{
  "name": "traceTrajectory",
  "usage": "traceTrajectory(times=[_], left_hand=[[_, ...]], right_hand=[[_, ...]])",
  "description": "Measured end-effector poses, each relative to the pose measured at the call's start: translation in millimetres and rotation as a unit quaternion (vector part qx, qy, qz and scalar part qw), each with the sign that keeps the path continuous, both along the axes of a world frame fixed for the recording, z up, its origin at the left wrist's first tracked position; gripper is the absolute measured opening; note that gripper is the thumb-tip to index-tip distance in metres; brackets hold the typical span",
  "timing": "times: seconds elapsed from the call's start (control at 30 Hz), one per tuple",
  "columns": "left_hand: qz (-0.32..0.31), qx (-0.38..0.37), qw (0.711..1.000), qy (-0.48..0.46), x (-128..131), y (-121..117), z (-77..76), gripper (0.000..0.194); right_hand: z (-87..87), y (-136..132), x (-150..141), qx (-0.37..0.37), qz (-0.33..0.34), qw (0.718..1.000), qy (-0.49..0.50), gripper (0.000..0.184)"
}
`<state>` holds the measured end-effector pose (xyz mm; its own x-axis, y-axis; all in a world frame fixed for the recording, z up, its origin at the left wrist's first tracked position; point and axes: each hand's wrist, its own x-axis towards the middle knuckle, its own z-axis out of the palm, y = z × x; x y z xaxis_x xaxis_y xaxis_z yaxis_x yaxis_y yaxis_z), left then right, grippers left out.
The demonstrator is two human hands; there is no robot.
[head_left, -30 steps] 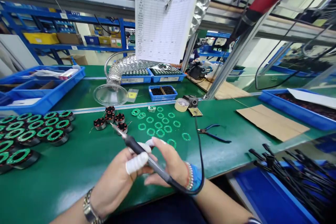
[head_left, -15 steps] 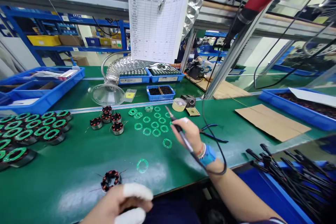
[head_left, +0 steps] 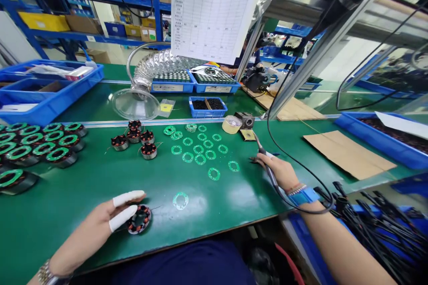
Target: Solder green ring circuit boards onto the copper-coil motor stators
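Note:
My right hand (head_left: 281, 171) grips a soldering iron (head_left: 271, 176) like a pen, its tip close to a small yellow sponge tray (head_left: 248, 134). Pliers (head_left: 256, 160) lie partly hidden behind that hand. White finger cots cover the thumb and index finger of my left hand (head_left: 96, 220). Those fingers are stretched out and apart at the rim of a wire-wound motor stator (head_left: 147, 218); I cannot tell how firmly they touch it. To the stator's right lies a single green ring-shaped circuit board (head_left: 180, 194), and several more green rings (head_left: 199, 159) are spread farther back.
Stators topped with green rings (head_left: 58, 156) crowd the left side; several bare stators (head_left: 149, 150) stand mid-table. Behind are a fume funnel (head_left: 135, 104), a small blue bin (head_left: 207, 111) and a tape roll (head_left: 231, 124). Cardboard (head_left: 347, 153) and a cable bin (head_left: 377, 231) sit right.
My left hand has moved left and forward to the stator. My right hand has carried the soldering iron rightward, from the green rings to the sponge tray. The view has shifted slightly.

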<state>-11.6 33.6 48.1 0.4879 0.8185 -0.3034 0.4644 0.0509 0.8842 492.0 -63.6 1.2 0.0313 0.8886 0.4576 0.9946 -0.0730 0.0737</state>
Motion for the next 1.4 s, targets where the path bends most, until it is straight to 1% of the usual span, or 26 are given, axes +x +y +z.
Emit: traceTrajectory(times=[0.07,0.13,0.27,0.33,0.4,0.43,0.5,0.57,0.63,0.7,0.73,0.8,0.83,0.87,0.9,0.93,0.97,1.0,1.07,1.13,1.2,1.3,1.4], left_hand=[[-0.006,-0.025,0.999,-0.021,0.1,-0.3,-1.1,0.041],[-0.006,-0.043,0.998,-0.035,-1.7,1.5,-2.6,0.041],[0.011,-0.055,0.998,-0.020,-6.4,4.3,-1.5,0.041],[0.024,-0.064,0.998,-0.016,-6.8,3.1,2.5,0.041],[0.017,-0.062,0.998,-0.019,-4.9,0.7,7.6,0.042],[0.003,-0.046,0.999,-0.017,-3.0,-0.4,9.9,0.042],[-0.021,0.026,0.999,0.007,2.3,-1.8,13.5,0.040],[-0.063,0.120,0.989,0.051,9.4,-3.4,15.8,0.036],[-0.119,0.191,0.970,0.089,17.3,-7.0,17.7,0.033],[-0.155,0.247,0.948,0.127,25.0,-13.0,19.5,0.031],[-0.160,0.276,0.936,0.148,28.5,-16.3,20.2,0.029],[-0.159,0.321,0.917,0.177,34.6,-21.7,20.6,0.026],[-0.160,0.330,0.913,0.176,37.2,-23.2,20.1,0.024],[-0.165,0.328,0.916,0.162,39.5,-23.5,19.0,0.021],[-0.169,0.315,0.923,0.142,41.7,-22.8,17.3,0.019],[-0.171,0.296,0.932,0.120,43.7,-21.3,15.2,0.016],[-0.169,0.275,0.941,0.103,45.4,-19.3,12.9,0.014],[-0.164,0.257,0.948,0.093,46.9,-17.3,10.7,0.013],[-0.148,0.231,0.958,0.086,49.1,-14.2,7.1,0.013],[-0.133,0.213,0.965,0.077,50.2,-13.3,5.2,0.015],[-0.118,0.199,0.971,0.062,50.3,-14.2,4.7,0.016],[-0.102,0.190,0.975,0.048,49.6,-15.8,4.6,0.016],[-0.102,0.183,0.977,0.049,48.9,-15.7,3.8,0.015]], right_hand=[[-6.8,-19.4,-3.6,-0.018,0.010,1.000,-0.001,0.033],[-12.8,-30.3,-13.0,-0.030,0.024,0.999,0.002,0.033],[-16.7,-34.6,-34.8,-0.029,0.031,0.999,0.014,0.032],[-15.8,-36.2,-38.5,-0.020,0.020,0.999,0.023,0.045],[-16.8,-40.2,-35.7,-0.017,0.006,0.999,0.034,0.061],[-18.6,-42.6,-32.5,-0.029,-0.008,0.999,0.034,0.063],[-23.6,-47.0,-25.2,-0.025,-0.026,0.999,0.028,0.061],[-27.2,-50.2,-20.7,-0.016,-0.022,0.999,0.027,0.050],[-26.0,-52.5,-23.4,-0.013,-0.002,1.000,0.028,0.040],[-19.8,-53.9,-36.1,-0.010,0.016,0.999,0.028,0.035],[-15.6,-53.9,-46.6,-0.002,0.022,0.999,0.031,0.034],[-6.4,-51.6,-75.4,0.023,0.037,0.998,0.047,0.033],[-1.8,-49.1,-92.8,0.044,0.054,0.996,0.060,0.036],[2.5,-45.6,-111.4,0.068,0.078,0.992,0.066,0.037],[6.6,-41.3,-130.4,0.080,0.118,0.987,0.068,0.036],[10.5,-36.3,-148.9,0.083,0.158,0.981,0.077,0.032],[14.0,-31.0,-166.2,0.053,0.199,0.974,0.092,0.029],[16.9,-25.6,-181.8,0.039,0.237,0.966,0.093,0.028],[21.0,-15.5,-206.6,0.026,0.277,0.957,0.080,0.024],[22.4,-7.7,-222.2,0.016,0.285,0.955,0.083,0.024],[21.7,-2.6,-230.6,0.012,0.277,0.957,0.087,0.024],[19.4,0.9,-235.8,0.011,0.270,0.959,0.083,0.024],[17.6,2.1,-238.6,0.005,0.270,0.959,0.082,0.022]])
